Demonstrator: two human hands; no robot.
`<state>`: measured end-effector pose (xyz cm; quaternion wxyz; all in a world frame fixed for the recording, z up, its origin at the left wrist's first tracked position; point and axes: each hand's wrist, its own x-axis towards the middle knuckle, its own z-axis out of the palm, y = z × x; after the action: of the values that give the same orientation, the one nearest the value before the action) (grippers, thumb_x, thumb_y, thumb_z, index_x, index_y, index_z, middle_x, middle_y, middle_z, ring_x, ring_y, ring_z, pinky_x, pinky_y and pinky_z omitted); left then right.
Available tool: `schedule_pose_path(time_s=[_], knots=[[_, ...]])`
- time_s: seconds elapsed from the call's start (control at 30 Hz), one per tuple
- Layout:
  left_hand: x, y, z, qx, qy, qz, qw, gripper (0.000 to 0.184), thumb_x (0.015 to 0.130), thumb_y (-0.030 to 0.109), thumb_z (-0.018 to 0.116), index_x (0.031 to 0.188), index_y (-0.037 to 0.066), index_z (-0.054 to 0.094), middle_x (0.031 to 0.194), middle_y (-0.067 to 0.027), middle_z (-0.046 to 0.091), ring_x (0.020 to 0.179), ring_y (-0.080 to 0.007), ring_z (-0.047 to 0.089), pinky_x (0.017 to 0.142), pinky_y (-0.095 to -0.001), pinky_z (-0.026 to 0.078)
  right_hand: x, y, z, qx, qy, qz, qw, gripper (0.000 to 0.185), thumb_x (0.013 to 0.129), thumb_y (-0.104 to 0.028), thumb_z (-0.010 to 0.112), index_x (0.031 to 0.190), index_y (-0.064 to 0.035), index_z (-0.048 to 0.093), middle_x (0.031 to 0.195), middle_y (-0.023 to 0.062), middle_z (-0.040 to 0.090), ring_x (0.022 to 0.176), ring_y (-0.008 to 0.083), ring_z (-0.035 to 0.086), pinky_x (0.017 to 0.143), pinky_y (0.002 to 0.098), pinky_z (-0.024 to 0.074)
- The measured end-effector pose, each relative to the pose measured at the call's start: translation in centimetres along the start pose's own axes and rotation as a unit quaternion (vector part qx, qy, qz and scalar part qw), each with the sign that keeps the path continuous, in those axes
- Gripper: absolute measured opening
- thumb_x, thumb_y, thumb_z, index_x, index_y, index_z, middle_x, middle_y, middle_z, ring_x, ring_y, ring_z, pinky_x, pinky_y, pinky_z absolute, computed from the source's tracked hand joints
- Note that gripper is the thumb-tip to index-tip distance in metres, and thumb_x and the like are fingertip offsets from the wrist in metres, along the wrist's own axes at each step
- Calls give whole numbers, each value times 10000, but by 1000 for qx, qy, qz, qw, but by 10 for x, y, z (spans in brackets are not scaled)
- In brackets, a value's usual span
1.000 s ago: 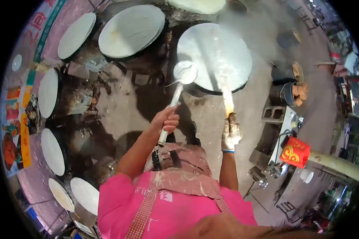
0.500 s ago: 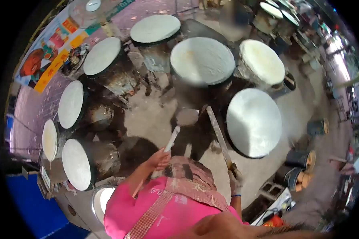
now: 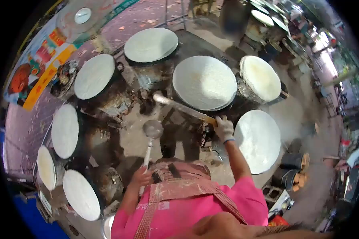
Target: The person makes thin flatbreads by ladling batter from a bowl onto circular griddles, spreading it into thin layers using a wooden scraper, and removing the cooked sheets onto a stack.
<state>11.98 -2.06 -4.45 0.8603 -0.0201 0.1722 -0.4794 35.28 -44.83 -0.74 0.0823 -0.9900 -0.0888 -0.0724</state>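
My left hand (image 3: 139, 176), bare, is closed around the pale handle of a ladle (image 3: 152, 129), whose round bowl hangs over the floor in front of me. In my gloved right hand (image 3: 224, 126) is a long, flat wooden stick (image 3: 183, 108) with a whitish far end. It points left, along the near side of the middle round griddle (image 3: 204, 81), which a thin white sheet covers. Just right of and below my right hand lies another white-covered griddle (image 3: 257, 141). I cannot tell whether the stick touches the middle griddle.
More white-topped griddles on sooty stoves curve around me, including a back one (image 3: 151, 45), a left one (image 3: 65, 131) and a near-left one (image 3: 81, 195). A fan (image 3: 83, 16) stands back left. Dark cylinders (image 3: 295, 160) and a grey hollow block (image 3: 273, 192) lie at right.
My right hand has risen and swung the stick leftward, from pointing forward to lying across the view. My left hand has moved left and lower with the ladle. The whole view has shifted slightly.
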Motion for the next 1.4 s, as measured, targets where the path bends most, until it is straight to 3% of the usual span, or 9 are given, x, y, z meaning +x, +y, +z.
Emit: schedule_pose_path(time_s=[0.33,0.6,0.77,0.83,0.97,1.2,1.27,1.3,1.4], knots=[[-37,64,19,-24,-86,71,993,470,927,467,346,653,87,375,463,-23,374,384,-146,380,375,-262,354,125,5,-21,-29,-220,-196,955,346,737,-332,604,978,-88,563,946,199,569,786,371,595,674,437,491],[-24,74,26,-155,-22,99,983,492,922,493,342,639,91,369,464,-42,360,391,-171,362,384,-270,343,141,-103,65,51,-12,-70,996,385,741,-326,629,1005,-57,550,940,197,578,766,385,596,661,470,477],[-30,96,22,-99,-55,81,990,488,927,468,351,615,92,372,453,-14,327,383,-125,311,354,-264,311,182,-142,57,-33,-192,-22,981,299,771,-274,548,964,-52,604,974,191,597,838,349,609,707,453,486],[-30,104,48,-164,140,125,968,503,900,497,397,555,135,346,415,11,277,307,-117,267,292,-247,250,188,-143,39,-40,-224,-23,974,271,782,-259,518,918,-55,633,949,182,618,853,321,617,716,437,490],[-41,109,18,-147,176,121,966,490,897,484,411,556,139,346,411,13,283,309,-106,273,291,-237,247,201,-137,-15,32,-144,-5,989,259,773,-253,519,864,-51,654,870,164,642,819,290,627,735,392,489],[-33,118,63,61,262,74,960,508,875,486,461,525,152,307,409,44,260,325,-87,251,330,-235,240,330,20,-82,124,-9,132,983,340,684,-293,612,794,27,648,708,236,615,673,298,633,644,413,474],[-24,112,54,4,218,81,973,485,887,473,437,547,141,337,425,30,292,330,-101,279,327,-238,267,373,110,-94,134,69,-13,988,349,675,-307,630,756,32,644,645,203,613,615,285,611,590,390,459],[-19,107,48,-26,195,83,977,476,892,466,426,558,135,352,433,23,308,333,-108,293,325,-240,281,381,116,-132,241,48,155,957,330,677,-291,635,740,32,645,599,139,608,571,229,593,551,362,452],[6,90,51,-160,148,109,970,490,892,475,423,554,129,341,432,20,294,332,-109,281,338,-239,288,379,169,-210,494,123,216,833,184,634,-166,679,666,10,638,596,24,550,491,134,485,444,313,364]])
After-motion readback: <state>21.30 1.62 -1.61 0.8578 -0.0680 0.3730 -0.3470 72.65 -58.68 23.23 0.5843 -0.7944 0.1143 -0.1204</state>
